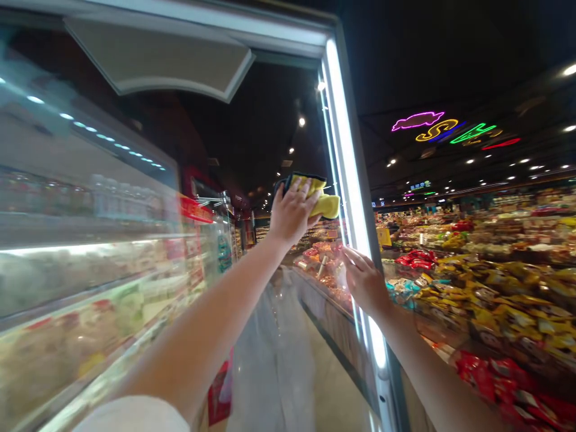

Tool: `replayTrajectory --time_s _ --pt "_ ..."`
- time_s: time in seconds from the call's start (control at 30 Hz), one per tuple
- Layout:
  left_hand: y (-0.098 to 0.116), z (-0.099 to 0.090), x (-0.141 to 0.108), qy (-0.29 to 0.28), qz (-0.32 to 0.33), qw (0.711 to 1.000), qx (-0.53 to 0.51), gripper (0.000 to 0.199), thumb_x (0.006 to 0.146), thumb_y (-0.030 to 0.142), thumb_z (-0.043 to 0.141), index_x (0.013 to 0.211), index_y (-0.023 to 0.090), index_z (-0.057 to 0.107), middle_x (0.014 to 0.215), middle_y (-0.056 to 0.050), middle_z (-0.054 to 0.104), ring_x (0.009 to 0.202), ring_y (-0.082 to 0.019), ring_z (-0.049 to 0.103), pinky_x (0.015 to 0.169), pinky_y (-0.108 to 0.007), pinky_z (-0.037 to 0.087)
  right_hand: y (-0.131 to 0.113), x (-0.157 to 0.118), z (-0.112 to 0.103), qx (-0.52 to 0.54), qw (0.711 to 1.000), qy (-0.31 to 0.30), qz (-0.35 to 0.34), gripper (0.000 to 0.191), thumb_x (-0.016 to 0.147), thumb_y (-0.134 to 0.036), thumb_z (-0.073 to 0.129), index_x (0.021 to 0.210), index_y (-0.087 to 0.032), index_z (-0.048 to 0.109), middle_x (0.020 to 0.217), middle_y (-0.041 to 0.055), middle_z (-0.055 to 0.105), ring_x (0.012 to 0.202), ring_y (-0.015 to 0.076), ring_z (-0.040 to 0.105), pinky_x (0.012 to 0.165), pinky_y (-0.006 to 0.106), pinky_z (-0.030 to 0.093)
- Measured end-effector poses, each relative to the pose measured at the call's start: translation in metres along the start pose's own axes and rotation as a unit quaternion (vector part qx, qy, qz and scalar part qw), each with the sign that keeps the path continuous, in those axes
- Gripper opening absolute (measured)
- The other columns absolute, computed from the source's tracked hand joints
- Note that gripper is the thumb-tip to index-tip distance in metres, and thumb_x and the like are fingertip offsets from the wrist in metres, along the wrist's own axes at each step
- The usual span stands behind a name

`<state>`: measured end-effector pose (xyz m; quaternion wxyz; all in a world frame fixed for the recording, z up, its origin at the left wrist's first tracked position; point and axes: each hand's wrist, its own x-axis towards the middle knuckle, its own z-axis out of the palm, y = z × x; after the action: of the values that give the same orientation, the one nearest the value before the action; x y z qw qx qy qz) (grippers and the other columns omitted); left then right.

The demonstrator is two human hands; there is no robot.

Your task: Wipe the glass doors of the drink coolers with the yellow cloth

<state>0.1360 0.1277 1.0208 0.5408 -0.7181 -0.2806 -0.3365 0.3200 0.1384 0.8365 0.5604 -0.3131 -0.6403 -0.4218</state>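
Note:
My left hand (pixel 294 210) presses a yellow cloth (pixel 327 206) with a dark edge against the glass of a framed door (pixel 252 138), in the upper middle of the view. Its fingers lie over the cloth. Lower and to the right, my right hand (pixel 363 279) is at the inner side of the door's lit frame (pixel 348 150), its fingers stretched toward the glass. I see nothing held in it. Both arms reach forward from the bottom of the view.
Refrigerated shelves (pixel 85 240) with blurred goods line the left. Heaps of packaged snacks (pixel 495 294) fill the right side, beyond the door frame. Seen through the glass are a pale floor (pixel 288 360) and a display counter (pixel 333 309). Neon shapes (pixel 418 120) glow overhead.

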Motion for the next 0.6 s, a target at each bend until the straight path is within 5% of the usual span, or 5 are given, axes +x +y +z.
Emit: replayTrajectory --time_s 0.07,0.17,0.3,0.47,0.6 --pt "-0.001 -0.005 -0.020 0.013 -0.040 0.999 0.011 0.056 0.097 0.044 0.057 0.149 0.024 0.052 0.161 -0.013 0.044 0.152 -0.035 0.034 0.123 -0.064 0.024 -0.004 0.002 0.004 0.013 1.000 0.002 0.008 0.061 0.094 -0.005 0.046 0.152 -0.022 0.047 0.142 0.0130 0.063 0.131 0.0286 0.061 0.106 0.049 0.057" --pt "0.013 -0.003 -0.047 -0.011 0.019 1.000 0.010 0.056 0.097 0.044 0.058 0.149 0.024 0.052 0.161 -0.013 0.044 0.153 -0.034 0.034 0.122 -0.064 0.025 -0.011 0.002 0.014 0.020 0.999 0.020 0.023 0.060 0.095 -0.007 0.045 0.153 -0.022 0.044 0.146 0.0143 0.059 0.135 0.0310 0.056 0.106 0.053 0.055" --pt "0.009 -0.003 -0.039 -0.037 0.085 0.996 -0.007 0.053 0.099 0.048 0.053 0.148 0.026 0.053 0.161 -0.010 0.044 0.151 -0.032 0.038 0.123 -0.062 0.026 -0.013 0.010 0.026 0.011 0.998 0.058 0.028 0.055 0.095 -0.011 0.048 0.149 -0.022 0.049 0.137 0.0153 0.063 0.126 0.0327 0.059 0.100 0.053 0.056" --pt "-0.039 -0.026 -0.030 0.020 -0.082 0.996 0.021 0.055 0.099 0.048 0.053 0.149 0.025 0.052 0.162 -0.011 0.043 0.153 -0.034 0.034 0.124 -0.064 0.021 -0.005 0.039 0.031 0.017 0.996 0.082 0.039 0.045 0.093 -0.011 0.051 0.134 -0.025 0.061 0.119 0.0107 0.067 0.106 0.0285 0.064 0.091 0.048 0.056" --pt "-0.034 -0.027 -0.069 0.033 -0.105 0.993 0.049 0.059 0.097 0.044 0.056 0.152 0.026 0.048 0.164 -0.010 0.039 0.155 -0.036 0.029 0.124 -0.066 0.018 -0.009 0.057 0.037 0.038 0.991 0.116 0.057 0.039 0.092 -0.012 0.051 0.127 -0.023 0.065 0.116 0.0107 0.067 0.103 0.0288 0.062 0.089 0.047 0.054"
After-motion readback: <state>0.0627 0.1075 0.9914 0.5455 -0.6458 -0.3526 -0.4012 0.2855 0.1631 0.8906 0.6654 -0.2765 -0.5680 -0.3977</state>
